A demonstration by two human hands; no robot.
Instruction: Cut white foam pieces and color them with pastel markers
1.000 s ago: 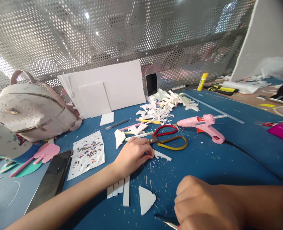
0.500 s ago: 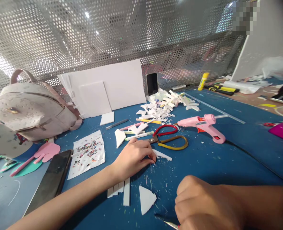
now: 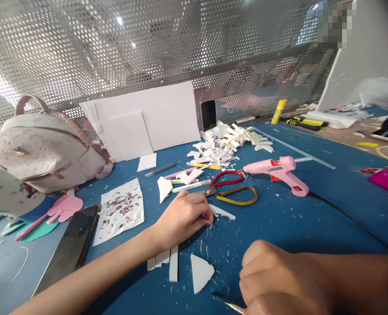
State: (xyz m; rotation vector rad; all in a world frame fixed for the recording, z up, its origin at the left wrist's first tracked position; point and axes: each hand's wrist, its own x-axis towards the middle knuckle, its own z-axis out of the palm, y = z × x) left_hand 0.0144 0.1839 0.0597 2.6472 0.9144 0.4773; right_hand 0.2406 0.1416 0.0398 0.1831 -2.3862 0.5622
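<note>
My left hand (image 3: 187, 213) rests on the blue table with fingers curled and the thumb against the fingertips. Whatever lies in that pinch is hidden or too small to make out. Right by its fingertips is a thin white foam scrap (image 3: 225, 212). At the lower right my right hand (image 3: 274, 280) is closed in a fist around a craft knife (image 3: 233, 305), whose slim metal blade points left near the table; its handle is hidden. Between the hands lies a fan-shaped white foam piece (image 3: 200, 274). White foam strips (image 3: 173, 264) stick out below my left wrist.
Scissors (image 3: 228, 191) and a pink glue gun (image 3: 275, 169) with a trailing cord lie beyond my hands. Behind them is a heap of foam offcuts (image 3: 226, 144). Leftward are a speckled paper sheet (image 3: 121, 210), a phone (image 3: 71, 240) and a backpack (image 3: 49, 151).
</note>
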